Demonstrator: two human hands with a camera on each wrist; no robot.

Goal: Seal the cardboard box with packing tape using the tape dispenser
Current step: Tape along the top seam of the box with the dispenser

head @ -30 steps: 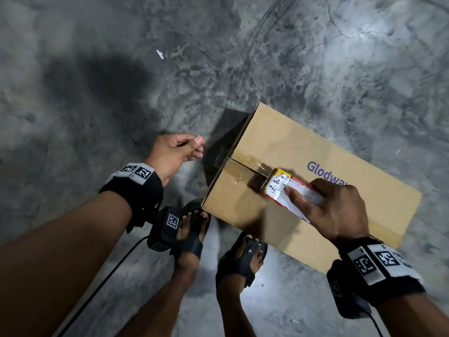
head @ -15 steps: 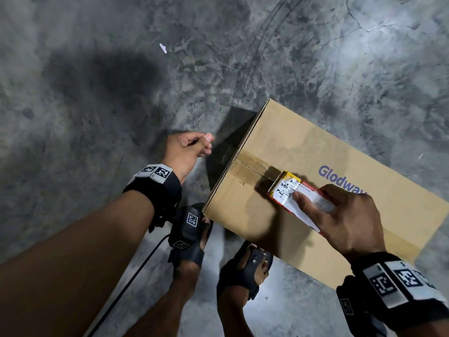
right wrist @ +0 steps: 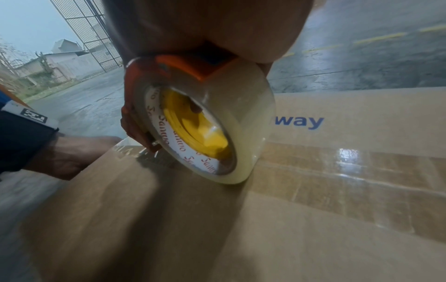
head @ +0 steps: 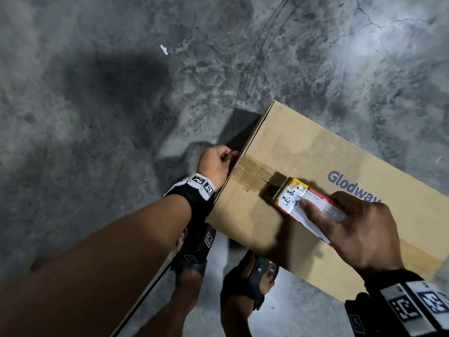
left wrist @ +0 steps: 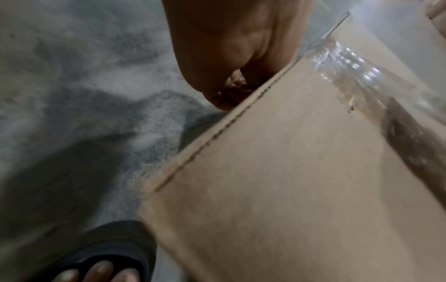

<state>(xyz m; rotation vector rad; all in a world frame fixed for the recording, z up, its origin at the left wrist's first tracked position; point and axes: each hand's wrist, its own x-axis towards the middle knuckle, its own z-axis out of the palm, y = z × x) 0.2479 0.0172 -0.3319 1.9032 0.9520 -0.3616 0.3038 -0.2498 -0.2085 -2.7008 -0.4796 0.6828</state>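
A brown cardboard box (head: 303, 147) printed "Glodway" lies on the concrete floor. Clear packing tape (head: 255, 170) runs along its top seam and shines in the right wrist view (right wrist: 337, 171). My right hand (head: 340, 222) grips the orange and yellow tape dispenser (head: 298, 198), which rests on the seam near the box's left end with its toothed blade pointing left. The tape roll (right wrist: 193, 129) touches the box top. My left hand (head: 217, 164) sits against the left end edge of the box (left wrist: 289, 181) with fingers curled (left wrist: 231, 82); nothing shows in them. A clear tape end (left wrist: 337, 24) sticks out past that edge.
My two feet in black sandals (head: 252, 280) (head: 194, 251) stand close to the box's near side. A black cable (head: 145, 300) hangs from my left wrist. Grey concrete floor (head: 121, 93) surrounds the box. A barred gate (right wrist: 91, 28) stands far behind.
My left hand has moved right from the open floor to the box's left end edge. The right hand keeps the dispenser near the same spot on the seam.
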